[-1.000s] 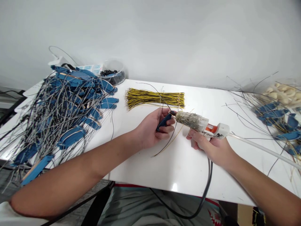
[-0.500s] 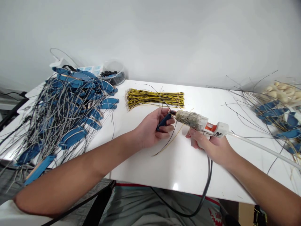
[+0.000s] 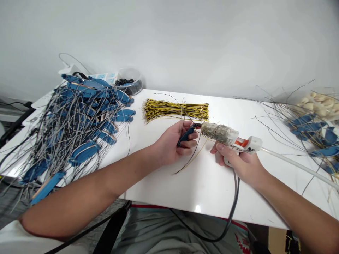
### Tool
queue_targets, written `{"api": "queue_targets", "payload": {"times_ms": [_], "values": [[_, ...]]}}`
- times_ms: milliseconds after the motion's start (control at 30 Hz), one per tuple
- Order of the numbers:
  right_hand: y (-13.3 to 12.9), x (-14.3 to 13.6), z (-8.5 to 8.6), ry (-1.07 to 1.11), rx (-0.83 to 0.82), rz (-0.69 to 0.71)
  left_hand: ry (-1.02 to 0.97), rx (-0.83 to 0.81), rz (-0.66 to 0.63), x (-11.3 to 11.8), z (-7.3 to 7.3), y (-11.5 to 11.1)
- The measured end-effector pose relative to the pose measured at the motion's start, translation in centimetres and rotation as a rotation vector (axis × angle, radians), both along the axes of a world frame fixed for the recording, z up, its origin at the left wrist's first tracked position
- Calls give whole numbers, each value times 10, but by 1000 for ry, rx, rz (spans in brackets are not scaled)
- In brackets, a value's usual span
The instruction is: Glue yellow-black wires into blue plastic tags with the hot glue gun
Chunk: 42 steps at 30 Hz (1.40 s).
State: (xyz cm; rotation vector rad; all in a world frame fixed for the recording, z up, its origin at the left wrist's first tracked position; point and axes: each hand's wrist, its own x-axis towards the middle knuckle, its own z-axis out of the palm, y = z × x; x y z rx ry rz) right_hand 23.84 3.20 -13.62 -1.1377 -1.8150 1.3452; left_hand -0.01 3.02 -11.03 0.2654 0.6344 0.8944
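Note:
My left hand [image 3: 176,143] pinches a small blue plastic part [image 3: 186,136] with thin dark and yellow wires [image 3: 191,159] hanging from it. In my right hand [image 3: 238,160] is a white hot glue gun [image 3: 221,134], its barrel coated in crusty residue and a long clear glue stick [image 3: 296,165] running out of its back. The gun's nozzle points left, at the upper end of the blue part; whether they touch I cannot tell. Just beyond my left hand lies a bundle of yellow and black wires [image 3: 174,111] on the white table [image 3: 159,190].
A heap of blue parts with grey wires [image 3: 84,153] covers the left side. Behind it stands a clear round tub [image 3: 129,81] of small black pieces. More wired blue parts [image 3: 307,125] and cream-coloured pieces [image 3: 321,102] lie at right. The gun's black cable [image 3: 234,204] loops over my lap.
The glue gun has shifted slightly right, its nozzle drawing back a little from the blue part. My left hand keeps its hold, nearly in the same spot.

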Motion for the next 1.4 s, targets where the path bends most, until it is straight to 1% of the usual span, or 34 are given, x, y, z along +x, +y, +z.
{"api": "queue_targets", "payload": {"times_ms": [133,267,467,933,1233,1400], "values": [[0,0,-1,71,14,23,-4,6,1,0,-1,0],[-1,0,-2,98,29,5,-6,4,3,0,-1,0],[0,1,-3,55,12,36,18,-8,4,0,-1,0],[2,0,-2,-72,24,10,19,-15,8,0,0,0],[0,1,-2,19,16,26,14,-7,9,0,1,0],[-1,2,-1,96,37,34,6,6,5,0,-1,1]]}}
